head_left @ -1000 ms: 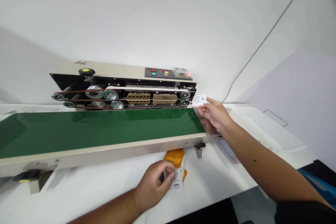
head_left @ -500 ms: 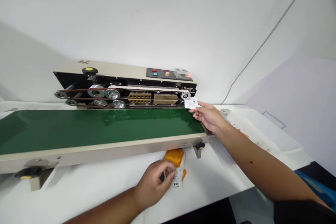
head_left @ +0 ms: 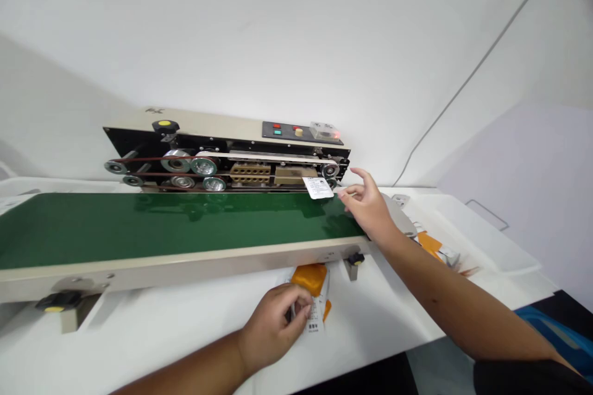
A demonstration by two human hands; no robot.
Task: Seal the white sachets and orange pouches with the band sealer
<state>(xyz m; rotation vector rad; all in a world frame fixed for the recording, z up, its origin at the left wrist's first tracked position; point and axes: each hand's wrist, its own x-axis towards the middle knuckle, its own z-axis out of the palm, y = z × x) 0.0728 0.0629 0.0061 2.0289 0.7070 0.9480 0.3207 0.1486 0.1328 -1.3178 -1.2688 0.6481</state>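
A small white printed packet (head_left: pixel 318 187) sticks out of the belts at the right end of the band sealing machine (head_left: pixel 227 163), over the green conveyor belt (head_left: pixel 162 228). My right hand (head_left: pixel 365 207) is just right of that packet, its fingers apart and nothing in them. Below the conveyor's front edge, my left hand (head_left: pixel 278 324) is curled, thumb and forefinger close together, over a white printed packet (head_left: pixel 315 321) and an orange packet (head_left: pixel 309 279) on the table. What the left fingers hold, if anything, is hidden.
A white tray (head_left: pixel 491 247) with orange and white packets (head_left: pixel 430 244) stands to the right. Black knobs with yellow caps (head_left: pixel 58 301) jut from the conveyor's front. The machine's control panel (head_left: pixel 301 131) shows a red light. A white wall is behind.
My right hand has let go of the white packet and its fingers have spread. The packet has moved left along the machine's belts. My left hand has hardly moved.
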